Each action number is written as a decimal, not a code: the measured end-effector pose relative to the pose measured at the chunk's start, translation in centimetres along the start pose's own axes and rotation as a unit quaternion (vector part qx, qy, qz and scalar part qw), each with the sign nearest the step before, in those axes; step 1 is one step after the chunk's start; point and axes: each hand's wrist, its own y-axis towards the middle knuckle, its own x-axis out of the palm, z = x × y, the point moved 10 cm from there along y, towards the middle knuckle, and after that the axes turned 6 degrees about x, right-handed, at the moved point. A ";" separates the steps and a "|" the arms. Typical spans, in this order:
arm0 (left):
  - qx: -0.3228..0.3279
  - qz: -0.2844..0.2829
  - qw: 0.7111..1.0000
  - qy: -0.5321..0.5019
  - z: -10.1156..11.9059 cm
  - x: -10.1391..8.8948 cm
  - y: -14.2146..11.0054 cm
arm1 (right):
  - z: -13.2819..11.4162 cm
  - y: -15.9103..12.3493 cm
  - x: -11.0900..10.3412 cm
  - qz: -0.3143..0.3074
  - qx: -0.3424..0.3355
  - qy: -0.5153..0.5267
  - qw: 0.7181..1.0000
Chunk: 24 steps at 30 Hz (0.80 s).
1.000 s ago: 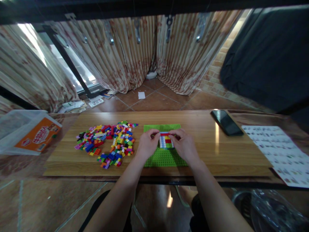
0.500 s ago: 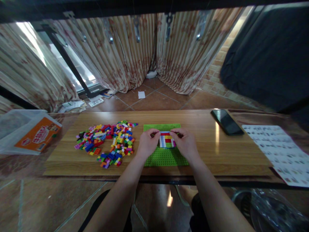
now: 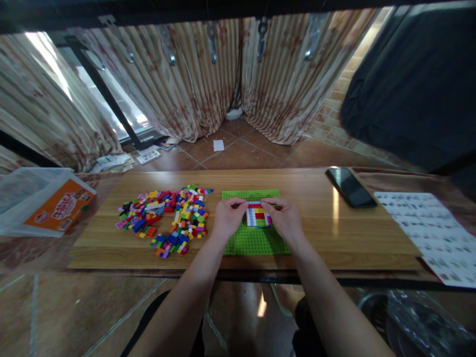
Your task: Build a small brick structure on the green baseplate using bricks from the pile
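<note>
A small block of joined toy bricks (image 3: 257, 216), in white, light blue, red, yellow and green, sits over the green studded baseplate (image 3: 248, 244). At its left far corner are the pinched fingers of my left hand (image 3: 228, 216). My right hand (image 3: 281, 215) grips the right far corner, thumb and fingers closed. Both hands rest close above the baseplate. Whether the brick block is pressed onto the studs or only lies on them, I cannot tell. Fingertips cover part of its far edge.
A spread pile of loose coloured bricks (image 3: 182, 218) lies left on the wooden board (image 3: 316, 243). Beyond it stands a clear plastic box (image 3: 22, 191) with an orange label. To the right are a black phone (image 3: 350, 187) and a printed sheet (image 3: 427, 223).
Both hands keep their hold at the far corners of the brick block, with only slight finger movement. The whole view has shifted very slightly.
</note>
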 end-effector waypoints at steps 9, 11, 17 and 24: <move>-0.010 0.010 1.000 -0.011 -0.8 0.1 0.1 | -0.2 -0.1 0.0 0.005 0.005 -0.011 1.000; -0.012 0.007 1.000 -0.013 -0.5 0.1 0.1 | -0.1 -0.1 0.0 0.005 0.008 -0.008 1.000; -0.019 -0.002 1.000 -0.023 0.2 0.2 -0.3 | 0.1 -0.2 0.1 -0.008 0.012 0.002 1.000; -0.027 0.042 0.999 -0.005 0.2 -3.2 0.9 | 0.2 -0.3 -0.2 -0.029 0.024 -0.025 0.999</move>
